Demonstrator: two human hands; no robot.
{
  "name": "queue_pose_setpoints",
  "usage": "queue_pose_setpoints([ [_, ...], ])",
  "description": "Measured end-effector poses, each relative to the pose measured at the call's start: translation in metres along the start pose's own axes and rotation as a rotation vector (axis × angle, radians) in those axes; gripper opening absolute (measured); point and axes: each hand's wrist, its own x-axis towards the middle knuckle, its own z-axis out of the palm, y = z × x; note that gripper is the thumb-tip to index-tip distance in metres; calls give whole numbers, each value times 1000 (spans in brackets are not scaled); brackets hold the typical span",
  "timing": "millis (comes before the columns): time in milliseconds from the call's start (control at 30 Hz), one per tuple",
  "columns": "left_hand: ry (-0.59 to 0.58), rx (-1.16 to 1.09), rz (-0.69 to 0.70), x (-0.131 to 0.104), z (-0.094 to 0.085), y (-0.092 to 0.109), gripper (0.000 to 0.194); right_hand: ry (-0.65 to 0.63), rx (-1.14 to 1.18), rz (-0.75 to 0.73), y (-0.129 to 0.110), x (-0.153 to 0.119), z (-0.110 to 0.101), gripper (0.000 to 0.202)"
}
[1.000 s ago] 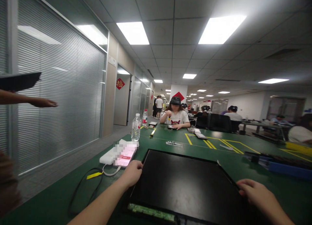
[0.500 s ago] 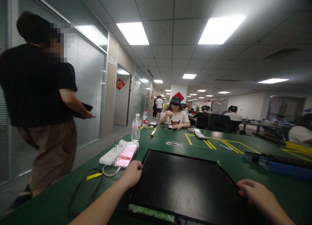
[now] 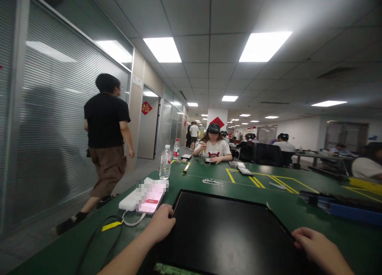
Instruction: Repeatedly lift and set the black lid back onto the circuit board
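A flat black screen panel [image 3: 232,231] lies over the green table in front of me, its glossy face up. Part of a green circuit board [image 3: 176,269] shows at its near left edge. My left hand [image 3: 163,223] grips the panel's left edge with curled fingers. On the right edge, my right hand [image 3: 310,241] pinches the frame between thumb and fingers. Left of the panel, a phone [image 3: 151,201] with a lit pink screen rests against a white power bank [image 3: 128,199], with a white cable beside them.
Beyond the phone stand a clear bottle [image 3: 165,162] and a red-labelled bottle [image 3: 176,149]. A black strap [image 3: 97,227] lies at left. A blue tray [image 3: 352,212] is at right. One person [image 3: 213,148] sits opposite; another [image 3: 107,128] walks at left.
The walking person has moved farther off along the glass wall. The view has tilted up slightly, so the panel and both hands sit a little lower. Both hands keep their hold.
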Motion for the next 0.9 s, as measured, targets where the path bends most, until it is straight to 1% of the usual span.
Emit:
queue_pose_setpoints([
  [67, -5, 19, 9, -2, 0, 1, 41, 4, -9, -4, 1, 0, 0, 34],
  [133, -20, 36, 24, -4, -1, 3, 45, 11, -8, -11, 2, 0, 0, 34],
  [367, -45, 98, 75, -4, -5, 1, 44, 14, 24, -4, 6, 0, 3, 35],
  [500, -48, 116, 77, -2, -4, -3, 46, -1, 54, 12, 6, 0, 0, 39],
  [700, -54, 120, 73, -2, -5, -5, 44, 21, 85, 19, 7, 0, 1, 42],
  [800, -58, 136, 71, -2, -4, -6, 47, 19, 97, 24, 8, 0, 2, 44],
  [900, -55, 155, 64, -1, -3, -8, 53, 16, 94, 25, 9, 1, 2, 45],
])
